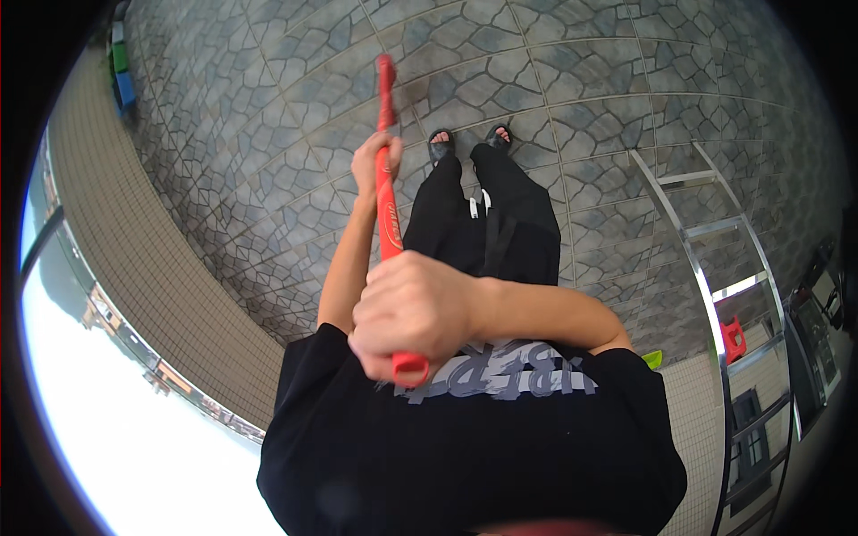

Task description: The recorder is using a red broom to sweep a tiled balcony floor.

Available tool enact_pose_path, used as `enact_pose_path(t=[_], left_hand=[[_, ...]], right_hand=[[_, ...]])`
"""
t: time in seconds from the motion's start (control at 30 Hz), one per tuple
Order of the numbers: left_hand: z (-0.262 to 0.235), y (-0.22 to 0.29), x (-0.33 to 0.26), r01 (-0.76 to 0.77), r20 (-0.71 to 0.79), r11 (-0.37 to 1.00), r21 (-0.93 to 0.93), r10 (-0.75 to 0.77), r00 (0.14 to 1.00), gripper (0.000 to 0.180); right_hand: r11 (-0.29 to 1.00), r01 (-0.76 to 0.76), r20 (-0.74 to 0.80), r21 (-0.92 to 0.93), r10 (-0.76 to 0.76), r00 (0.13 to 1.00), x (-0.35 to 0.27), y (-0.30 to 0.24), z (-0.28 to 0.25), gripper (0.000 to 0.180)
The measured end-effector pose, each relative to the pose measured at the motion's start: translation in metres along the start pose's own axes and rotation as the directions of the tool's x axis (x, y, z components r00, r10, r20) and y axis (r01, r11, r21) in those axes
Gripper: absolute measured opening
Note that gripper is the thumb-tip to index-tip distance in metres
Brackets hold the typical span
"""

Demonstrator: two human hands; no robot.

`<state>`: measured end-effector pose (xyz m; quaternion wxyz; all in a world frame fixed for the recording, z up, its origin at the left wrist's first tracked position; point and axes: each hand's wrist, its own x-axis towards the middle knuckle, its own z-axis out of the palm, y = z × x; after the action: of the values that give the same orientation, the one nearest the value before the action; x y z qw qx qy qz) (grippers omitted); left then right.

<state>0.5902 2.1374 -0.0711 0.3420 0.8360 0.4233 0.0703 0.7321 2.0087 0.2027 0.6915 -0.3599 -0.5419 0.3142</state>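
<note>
A long red pole [387, 214] with light markings runs away from my chest toward the floor; its far end is thicker, and I cannot make out what kind of tool it is. Wrapped round its upper end is my right hand [416, 308], close in front of my black shirt, with the hollow red tip sticking out below the fist. My left hand [375, 163] grips the pole farther down, its arm stretched forward. Beyond that hand, the thick red end reaches out over the stone paving, to the left of my feet.
Stone-patterned paving [304, 116] spreads ahead of my feet in black sandals [440, 146]. On the right stands a metal ladder [706, 237], with a red object [733, 340] behind its rungs. A tiled wall [170, 241] curves along the left. Green and blue containers [121, 71] stand far left.
</note>
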Motion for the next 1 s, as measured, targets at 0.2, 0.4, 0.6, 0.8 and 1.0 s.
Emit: enact_pose_path(t=[0.2, 0.4, 0.6, 0.8, 1.0], left_hand=[[0.024, -0.132, 0.001, 0.031, 0.003, 0.996, -0.088, -0.031, 1.0, 0.018], [0.095, -0.104, -0.007, -0.188, -0.066, 0.946, -0.263, 0.176, 0.982, 0.017], [-0.01, -0.049, -0.013, -0.06, 0.106, 0.992, -0.114, 0.072, 0.992, 0.014], [-0.057, -0.137, -0.033, 0.054, -0.015, 0.998, 0.012, -0.054, 0.998, 0.015], [0.013, -0.202, -0.035, -0.029, -0.013, 0.972, -0.234, 0.027, 1.0, 0.017]], right_hand=[[0.987, -0.161, -0.228, -0.015, 0.153, 0.961, -0.06, 0.103, 0.021, 0.033], [0.951, -0.229, -0.181, -0.206, 0.193, 0.964, -0.039, 0.067, 0.049, 0.027], [0.991, -0.034, -0.017, -0.128, 0.032, 0.999, 0.006, 0.026, 0.095, 0.022], [0.997, -0.077, -0.103, -0.018, 0.074, 0.992, -0.032, 0.066, 0.109, 0.021], [0.965, -0.225, -0.111, -0.136, 0.211, 0.971, -0.04, 0.107, 0.142, 0.021]])
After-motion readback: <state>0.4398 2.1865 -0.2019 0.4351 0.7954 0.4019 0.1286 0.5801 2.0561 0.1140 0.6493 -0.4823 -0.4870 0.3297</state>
